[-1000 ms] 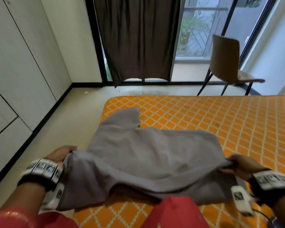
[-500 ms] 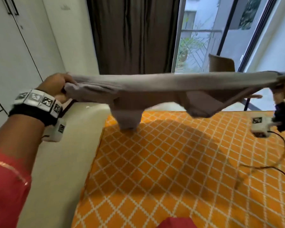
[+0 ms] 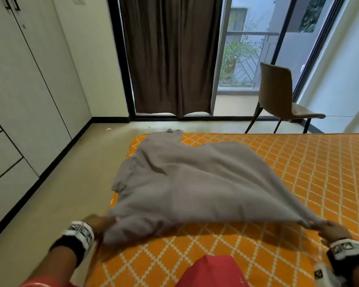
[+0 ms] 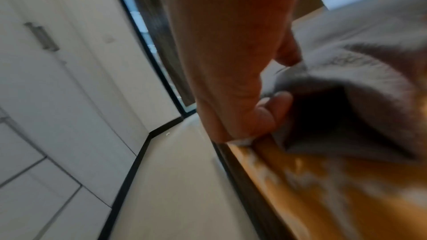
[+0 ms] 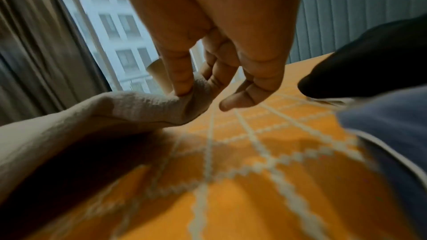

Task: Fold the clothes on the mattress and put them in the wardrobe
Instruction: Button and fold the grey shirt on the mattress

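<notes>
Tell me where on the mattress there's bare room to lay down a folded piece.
Bare orange mattress lies right of the grey garment, running toward the chair side. A narrower strip lies under its lifted near edge, between the left hand and right hand. The left edge is crowded; the garment overhangs it there.

Grey garment covers the near-left part of the mattress; bare orange surface to its right and along the near edge is open for a hand. Floor strip between mattress and wardrobe is passable (doors look closed). Chair stands beyond the far edge, by the curtain.
</notes>
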### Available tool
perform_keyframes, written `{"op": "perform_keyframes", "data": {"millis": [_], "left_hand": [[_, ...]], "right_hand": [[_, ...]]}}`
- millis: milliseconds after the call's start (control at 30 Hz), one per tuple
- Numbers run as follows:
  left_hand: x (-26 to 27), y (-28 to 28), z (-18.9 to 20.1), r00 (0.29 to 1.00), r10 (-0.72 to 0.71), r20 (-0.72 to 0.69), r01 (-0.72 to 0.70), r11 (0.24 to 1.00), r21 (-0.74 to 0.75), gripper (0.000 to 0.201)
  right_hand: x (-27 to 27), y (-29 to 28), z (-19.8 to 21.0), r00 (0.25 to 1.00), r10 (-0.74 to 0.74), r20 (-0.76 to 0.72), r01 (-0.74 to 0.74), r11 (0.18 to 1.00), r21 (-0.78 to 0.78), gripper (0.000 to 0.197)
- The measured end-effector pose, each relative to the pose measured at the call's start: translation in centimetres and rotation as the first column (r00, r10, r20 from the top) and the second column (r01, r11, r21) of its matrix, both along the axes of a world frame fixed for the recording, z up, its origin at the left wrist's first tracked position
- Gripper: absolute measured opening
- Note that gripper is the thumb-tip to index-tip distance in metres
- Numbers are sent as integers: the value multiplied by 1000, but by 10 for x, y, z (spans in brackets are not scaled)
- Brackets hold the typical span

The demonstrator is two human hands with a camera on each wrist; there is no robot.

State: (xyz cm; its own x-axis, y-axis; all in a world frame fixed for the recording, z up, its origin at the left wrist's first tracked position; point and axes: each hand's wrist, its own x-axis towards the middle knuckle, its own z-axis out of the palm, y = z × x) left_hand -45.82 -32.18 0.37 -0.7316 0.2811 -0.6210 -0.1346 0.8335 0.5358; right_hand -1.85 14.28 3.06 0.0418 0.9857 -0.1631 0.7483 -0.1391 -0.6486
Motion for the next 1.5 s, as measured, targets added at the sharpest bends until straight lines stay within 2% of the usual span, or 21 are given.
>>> {"op": "perform_keyframes", "data": {"millis": [33,67,100,133,200,267,367,433,533,633,700,767,833,933,1033,1133,1200,1233,1300,1400,1500], "left_hand": [[8,-2,-13,993,-106,-55,98,986,-137,55],[17,-4,-20,975,-213,-72,190,953,-238,54],[22,-5,-30,951,-294,-96,260,927,-271,54],[28,-4,-30,937,-323,-135,282,925,-255,58],[14,-4,-42,943,-219,-252,213,976,-52,55],[-5,-5,-51,938,-70,-338,127,981,148,38],[7,-4,-13,915,154,-372,-15,936,351,26],[17,-6,5,888,187,-421,-29,934,355,24],[26,-19,19,889,79,-452,18,978,206,28],[31,-35,26,928,19,-373,16,996,90,31],[40,-46,33,964,9,-266,4,999,49,51],[40,-55,32,967,-94,-238,81,995,-67,76],[38,-63,28,945,-241,-222,196,959,-206,83],[36,-70,19,938,-290,-190,237,936,-258,72],[34,-78,8,942,-292,-166,237,928,-288,64],[33,-84,0,951,-274,-144,230,937,-265,60],[29,-87,-4,945,-291,-147,248,934,-255,54],[27,-89,-5,941,-306,-143,265,932,-247,49],[19,-92,-10,936,-316,-158,281,937,-207,34],[3,-89,-8,909,-370,-193,340,924,-172,26],[-10,-72,0,895,-427,-128,396,894,-212,15]], "right_hand": [[38,-3,-42,995,-95,20,97,982,-162,18],[44,-16,-44,997,-58,50,65,984,-168,19],[51,-40,-54,994,-43,100,67,965,-255,22],[55,-48,-61,998,-67,17,69,961,-267,20],[56,-42,-65,991,-131,-14,124,962,-244,18],[61,-45,-70,993,-116,-15,110,967,-230,24],[66,-42,-68,994,-98,-56,86,978,-189,21],[75,-28,-75,997,-62,-51,52,983,-176,26],[91,-17,-89,996,-38,-77,29,993,-111,29],[95,-32,-73,995,-14,-98,4,995,-100,28],[102,-37,-67,987,-22,-157,-6,984,-178,32],[106,-46,-58,985,-6,-175,-33,975,-218,31],[112,-56,-51,983,60,-173,-105,960,-261,31],[116,-67,-42,966,251,-61,-256,900,-351,29],[117,-68,-44,914,396,86,-344,871,-352,21],[116,-61,-57,873,430,228,-339,874,-349,26],[129,-39,-87,845,460,273,-359,866,-348,21],[131,-32,-97,837,479,265,-401,866,-300,17],[127,-35,-94,832,507,225,-471,860,-198,26],[97,-59,-56,917,399,3,-391,899,-196,9],[83,-52,-46,955,270,-122,-288,944,-162,38]]}}
